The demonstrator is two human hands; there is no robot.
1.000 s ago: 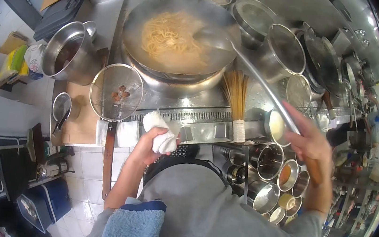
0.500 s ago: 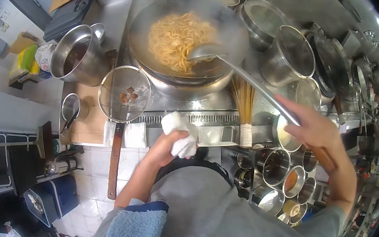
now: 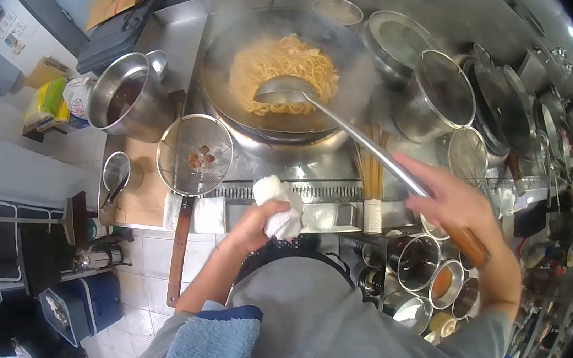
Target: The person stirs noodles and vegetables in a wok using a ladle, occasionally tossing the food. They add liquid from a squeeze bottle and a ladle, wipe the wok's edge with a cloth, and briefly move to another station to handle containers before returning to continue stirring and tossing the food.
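Observation:
A large steaming wok (image 3: 225, 96) of yellow noodles (image 3: 282, 71) sits on the burner at the top centre. My right hand (image 3: 451, 203) grips the wooden end of a long steel ladle (image 3: 290, 92); its bowl hangs over the near side of the noodles. My left hand (image 3: 256, 222) clutches a white cloth (image 3: 281, 210) at the stove's front edge, close to my body.
A wire skimmer (image 3: 195, 155) with food bits lies left of the wok, a steel pot (image 3: 128, 99) further left. A bamboo whisk brush (image 3: 370, 182) lies on the stove front. Several seasoning tins (image 3: 442, 280) stand at right, strainers and pots (image 3: 437, 90) behind them.
The ladle bowl has swung left across the wok, from its right side to over the noodles' near edge. My right hand dropped slightly. My left hand still holds the cloth.

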